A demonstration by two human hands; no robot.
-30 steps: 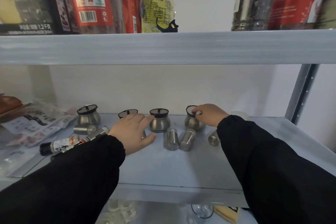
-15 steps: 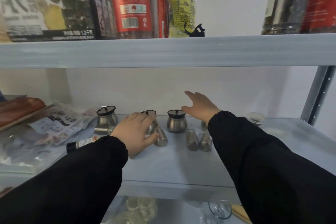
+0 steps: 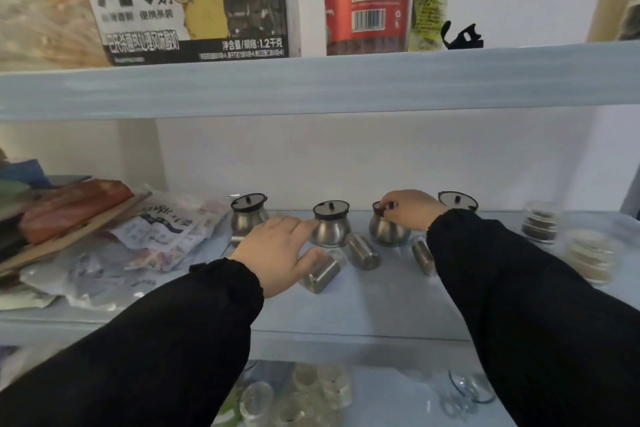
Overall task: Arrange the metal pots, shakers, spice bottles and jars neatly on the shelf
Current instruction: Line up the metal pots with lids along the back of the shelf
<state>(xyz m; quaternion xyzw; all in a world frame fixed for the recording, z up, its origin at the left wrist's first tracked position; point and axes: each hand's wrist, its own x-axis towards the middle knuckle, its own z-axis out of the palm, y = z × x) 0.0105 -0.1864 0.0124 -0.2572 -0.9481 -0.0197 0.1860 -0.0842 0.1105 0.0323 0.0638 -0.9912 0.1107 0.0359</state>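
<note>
Four round metal pots with dark-rimmed lids stand in a row at the back of the shelf [image 3: 363, 315]: the first pot [image 3: 248, 217], the second pot [image 3: 330, 227], the third pot [image 3: 386, 232] and the fourth pot [image 3: 457, 201]. My right hand [image 3: 412, 210] pinches the lid edge of the third pot. My left hand [image 3: 277, 251] lies flat with fingers spread; its fingertips touch the second pot and its thumb rests by a shaker [image 3: 320, 274] lying on its side. Two more shakers [image 3: 362, 251] [image 3: 422, 256] lie in front of the pots.
Stacked glass jars [image 3: 540, 222] [image 3: 588, 256] stand at the right end. Snack bags and packets [image 3: 159, 229] pile up on the left. Boxes and bags [image 3: 194, 0] fill the upper shelf. Glassware [image 3: 311, 388] sits on the shelf below.
My right hand let go of the fourth pot, opened briefly, then came back left and closed on the third pot's lid. My left hand stayed by the second pot.
</note>
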